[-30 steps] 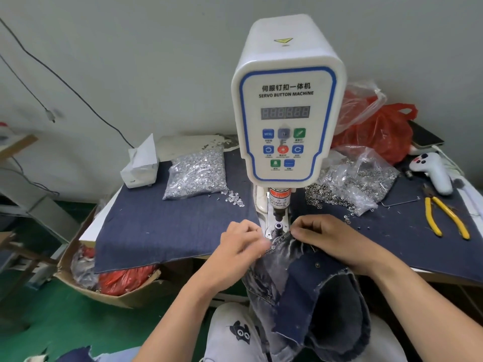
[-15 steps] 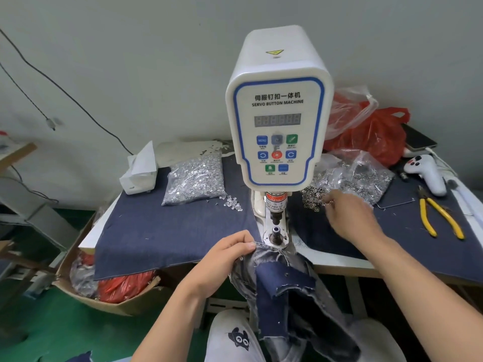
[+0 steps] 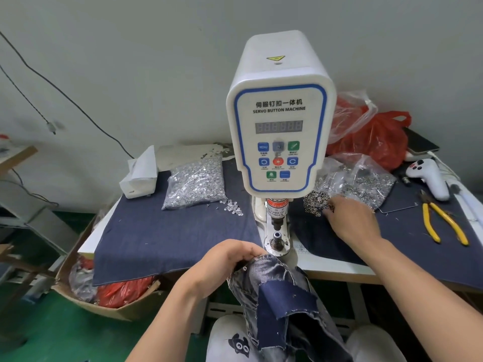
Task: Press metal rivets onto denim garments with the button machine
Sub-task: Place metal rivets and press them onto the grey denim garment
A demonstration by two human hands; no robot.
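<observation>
The tall white button machine with a blue-outlined control panel [image 3: 281, 113] is showing "SERVO BUTTON MACHINE" under a line of Chinese characters, with a dim digit display, a blue "MENU" key among coloured buttons, and a red-and-white label on the ram partly reading "CARE OF" and "FINGER". The left hand [image 3: 222, 267] is gripping the faded blue denim garment with a dark patch [image 3: 277, 291], fingers curled over its top edge, just in front of the silver lower die [image 3: 277, 240], with the cloth hanging down over the person's lap. The right hand [image 3: 350, 220] is resting its fingertips on the loose heap of dark metal ring rivets [image 3: 315, 202] spilling from a clear plastic bag [image 3: 363, 184]; whether it is pinching one, I cannot tell. Left of the machine, a second clear bag [image 3: 194, 184] is holding silvery studs. Yellow-handled pliers [image 3: 441, 222] are lying on the navy cloth covering the table [image 3: 162, 236].
</observation>
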